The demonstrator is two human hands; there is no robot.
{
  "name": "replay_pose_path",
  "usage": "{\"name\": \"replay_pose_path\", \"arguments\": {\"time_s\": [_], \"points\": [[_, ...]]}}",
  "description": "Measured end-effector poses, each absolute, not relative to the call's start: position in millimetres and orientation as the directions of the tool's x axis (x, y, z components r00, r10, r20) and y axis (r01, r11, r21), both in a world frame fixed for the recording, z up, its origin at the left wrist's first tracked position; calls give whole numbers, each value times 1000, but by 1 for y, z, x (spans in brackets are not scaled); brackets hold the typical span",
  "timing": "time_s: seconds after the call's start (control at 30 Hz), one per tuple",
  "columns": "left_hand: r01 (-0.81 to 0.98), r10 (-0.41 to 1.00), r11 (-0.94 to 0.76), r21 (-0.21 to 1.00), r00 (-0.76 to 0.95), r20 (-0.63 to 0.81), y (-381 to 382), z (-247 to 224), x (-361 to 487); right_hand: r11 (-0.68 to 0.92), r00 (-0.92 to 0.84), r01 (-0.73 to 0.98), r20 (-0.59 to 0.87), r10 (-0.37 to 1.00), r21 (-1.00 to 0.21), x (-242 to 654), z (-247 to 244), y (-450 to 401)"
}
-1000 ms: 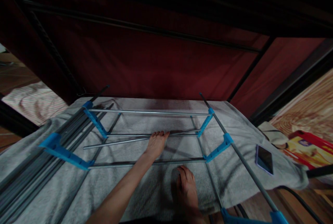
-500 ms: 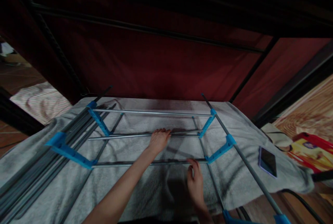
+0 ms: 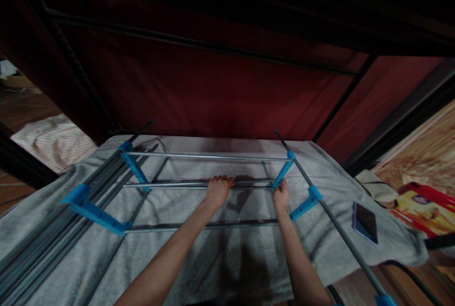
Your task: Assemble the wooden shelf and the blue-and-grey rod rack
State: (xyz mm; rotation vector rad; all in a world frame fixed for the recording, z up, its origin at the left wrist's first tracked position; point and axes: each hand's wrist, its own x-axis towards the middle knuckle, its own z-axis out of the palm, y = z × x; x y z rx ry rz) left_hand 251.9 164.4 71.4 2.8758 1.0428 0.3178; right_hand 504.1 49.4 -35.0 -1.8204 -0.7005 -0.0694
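Observation:
A frame of grey metal tubes with blue plastic brackets lies on a grey blanket (image 3: pixel 249 254). My left hand (image 3: pixel 219 190) is closed round a metal tube (image 3: pixel 185 185) in the middle of the frame. At the right end of that tube, my right hand (image 3: pixel 281 197) grips the lower part of a blue bracket (image 3: pixel 285 171). Its fingertips are partly hidden behind the bracket. Another blue bracket (image 3: pixel 306 203) stands just right of my right wrist. On the left side are two more brackets, one (image 3: pixel 95 208) near and one (image 3: pixel 134 163) farther back.
Several loose grey tubes (image 3: pixel 46 235) lie along the left of the blanket. A phone (image 3: pixel 365 223) rests on the right, near a red and yellow package (image 3: pixel 426 206). Behind the blanket rises a dark red panel (image 3: pixel 220 92). Striped cloth (image 3: pixel 53 142) lies at the far left.
My right hand has moved forward and right, from near the front tube to the far right bracket, and taken hold there. My left hand stays on the middle tube, which has shifted slightly.

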Motion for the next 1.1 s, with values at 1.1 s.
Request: {"name": "replay_pose_path", "arguments": {"time_s": [1.1], "points": [[553,572,-820,146,798,190,164,65,246,-53,501,798,612,612,-600,417,0,45]]}}
